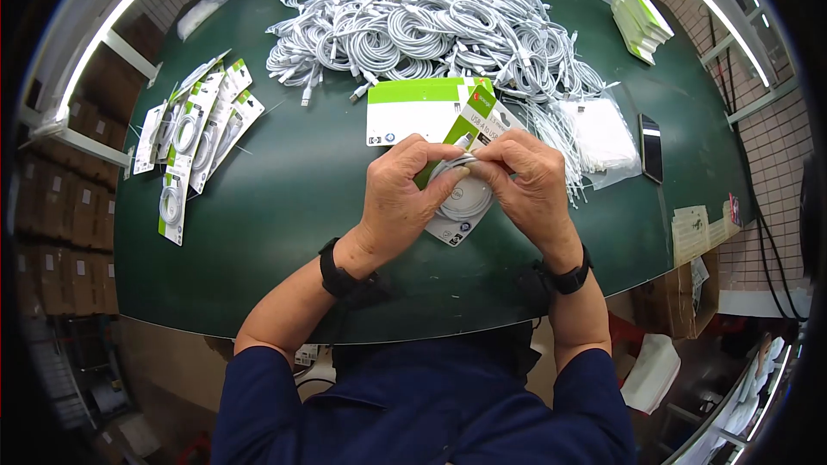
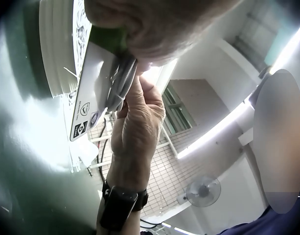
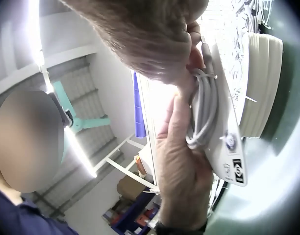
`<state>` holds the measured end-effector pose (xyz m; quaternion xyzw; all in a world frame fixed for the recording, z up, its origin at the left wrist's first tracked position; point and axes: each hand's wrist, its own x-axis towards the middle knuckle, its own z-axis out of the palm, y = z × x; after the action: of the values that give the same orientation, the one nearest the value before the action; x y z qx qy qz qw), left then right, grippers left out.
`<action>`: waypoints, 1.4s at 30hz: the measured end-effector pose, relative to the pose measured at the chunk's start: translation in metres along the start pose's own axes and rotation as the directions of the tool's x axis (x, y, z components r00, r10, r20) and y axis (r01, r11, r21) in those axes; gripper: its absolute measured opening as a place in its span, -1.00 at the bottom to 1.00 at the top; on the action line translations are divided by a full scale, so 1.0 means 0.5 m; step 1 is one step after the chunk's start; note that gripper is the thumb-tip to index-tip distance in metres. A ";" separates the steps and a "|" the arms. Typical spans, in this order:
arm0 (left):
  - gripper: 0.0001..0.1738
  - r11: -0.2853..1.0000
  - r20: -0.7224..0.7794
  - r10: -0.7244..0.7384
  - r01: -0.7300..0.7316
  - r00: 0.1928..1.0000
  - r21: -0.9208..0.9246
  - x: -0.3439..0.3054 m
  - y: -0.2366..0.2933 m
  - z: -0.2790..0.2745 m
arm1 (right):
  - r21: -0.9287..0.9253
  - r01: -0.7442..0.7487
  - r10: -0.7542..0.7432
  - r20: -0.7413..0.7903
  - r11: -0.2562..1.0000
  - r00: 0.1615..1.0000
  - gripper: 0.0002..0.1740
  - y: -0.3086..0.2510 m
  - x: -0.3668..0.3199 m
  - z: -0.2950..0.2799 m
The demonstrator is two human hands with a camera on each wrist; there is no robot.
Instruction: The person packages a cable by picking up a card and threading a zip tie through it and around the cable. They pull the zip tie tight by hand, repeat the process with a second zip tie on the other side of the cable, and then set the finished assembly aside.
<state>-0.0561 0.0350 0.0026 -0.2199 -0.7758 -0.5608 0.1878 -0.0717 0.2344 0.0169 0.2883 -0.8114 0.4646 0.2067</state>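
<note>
A coiled white cable point(image 1: 465, 200) lies against a green and white card point(image 1: 450, 231), held up between both hands over the table. The left hand point(image 1: 396, 194) pinches the coil near its top, thumb across it. Opposite, the right hand point(image 1: 532, 189) pinches the same coil's top edge, its fingertips close to the left's. In the left wrist view the coil point(image 2: 121, 85) stands out from the card point(image 2: 93, 83). The right wrist view shows a thin tie round the coil point(image 3: 203, 107); the card point(image 3: 228, 132) is behind it.
Behind the hands are a stack of green and white cards point(image 1: 405, 120) and a large heap of white cables point(image 1: 431, 26). Carded cables point(image 1: 185, 142) lie at left. On the right are a bag of white items point(image 1: 603, 133), a phone point(image 1: 651, 148) and more cards point(image 1: 639, 24).
</note>
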 end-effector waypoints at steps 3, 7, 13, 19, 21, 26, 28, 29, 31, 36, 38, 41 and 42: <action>-0.76 0.999 -0.040 -0.005 0.003 0.999 -0.053 0.005 -0.004 0.006 | -0.203 0.020 -0.028 -0.041 0.979 0.999 -0.80 -0.010 -0.010 0.003; -0.75 0.997 -0.077 0.070 -0.071 0.995 -0.012 0.008 -0.004 0.005 | -0.141 0.013 -0.039 -0.185 0.990 0.982 -0.78 -0.024 -0.015 0.026; -0.75 0.996 -0.069 0.073 -0.069 0.995 0.053 0.008 -0.005 0.007 | 0.059 -0.142 0.152 -0.259 0.988 0.954 -0.76 -0.027 -0.024 0.050; -0.73 1.000 -0.049 -0.022 0.023 0.999 0.010 0.016 -0.014 -0.011 | 0.018 -0.079 0.081 -0.269 0.997 0.960 -0.66 -0.021 -0.021 0.048; -0.73 0.991 -0.040 -0.113 0.110 0.993 -0.080 0.017 -0.019 -0.015 | -0.045 0.037 -0.050 -0.319 0.998 0.946 -0.62 -0.016 -0.017 0.044; -0.71 0.978 -0.066 -0.101 0.087 0.993 -0.187 0.018 -0.024 -0.013 | -0.255 0.097 -0.167 -0.271 0.962 0.948 -0.67 -0.013 -0.017 0.025; -0.69 0.985 -0.037 -0.090 0.084 0.995 -0.149 0.016 -0.026 -0.013 | -0.288 0.125 -0.201 -0.248 0.949 0.948 -0.71 -0.014 -0.013 0.025; -0.69 0.988 -0.012 -0.096 0.094 0.995 -0.123 0.013 -0.025 -0.014 | -0.294 0.138 -0.214 -0.246 0.946 0.945 -0.73 -0.016 -0.009 0.028; -0.69 0.991 0.000 -0.080 0.079 0.997 -0.103 0.008 -0.021 -0.009 | -0.269 0.134 -0.200 -0.235 0.954 0.951 -0.76 -0.014 -0.007 0.029; -0.73 1.000 -0.001 0.003 -0.003 1.000 -0.015 0.006 -0.002 -0.001 | -0.125 0.032 -0.055 -0.187 0.992 0.981 -0.81 -0.013 -0.012 0.028; -0.75 1.000 -0.003 0.020 -0.020 1.000 -0.015 0.003 0.000 0.000 | -0.127 0.022 -0.043 -0.167 0.992 0.985 -0.83 -0.019 -0.013 0.028; -0.78 0.999 0.020 0.043 -0.044 0.999 0.014 0.005 0.007 -0.003 | -0.130 0.059 -0.080 -0.164 0.990 0.983 -0.85 -0.019 -0.012 0.029; -0.79 0.998 0.032 0.049 -0.050 0.998 0.028 0.005 0.009 -0.005 | -0.131 0.079 -0.101 -0.167 0.988 0.981 -0.85 -0.017 -0.012 0.030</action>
<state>-0.0556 0.0341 0.0083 -0.2452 -0.7810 -0.5411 0.1927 -0.0626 0.2198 0.0115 0.2698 -0.8038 0.4267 0.3147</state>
